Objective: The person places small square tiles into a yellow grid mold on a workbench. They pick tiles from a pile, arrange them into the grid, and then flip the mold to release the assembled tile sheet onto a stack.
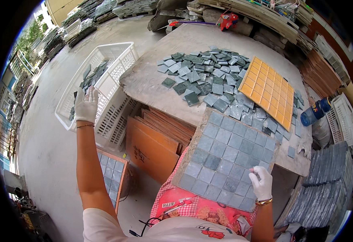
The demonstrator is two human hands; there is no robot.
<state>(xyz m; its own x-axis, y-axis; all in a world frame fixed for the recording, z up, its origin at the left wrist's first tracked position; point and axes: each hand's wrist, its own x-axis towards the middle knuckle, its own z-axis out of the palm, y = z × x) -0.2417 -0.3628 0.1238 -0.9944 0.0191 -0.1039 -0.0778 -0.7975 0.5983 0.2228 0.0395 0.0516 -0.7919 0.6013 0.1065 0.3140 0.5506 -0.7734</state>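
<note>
Desk: Where are the hands in this view?

Operator: Wide apart, as I see them from my remote post. The white-gloved left hand (pixel 86 108) reaches out over the white slatted plastic crate (pixel 112 78), just beside the dark green-grey stone tiles (pixel 98 73) inside it, fingers extended. The white-gloved right hand (pixel 262 183), fingers curled in, is at the right edge of the panel of square blue-grey stone tiles (pixel 229 153). At this size I cannot tell whether either grips a tile.

Desk: And the panel?

Operator: Right of centre, slanted over the pink checked apron (pixel 184 205), its far edge at the pale table (pixel 150 82). It looks nearly square, with no clear long axis, its rows running obliquely. The right hand is by far the nearer; the crate lies across to the panel's left and farther out. Beyond the panel, I have a loose heap of grey-green tiles (pixel 217 72) and a yellow gridded tray (pixel 266 92) on the table.
</note>
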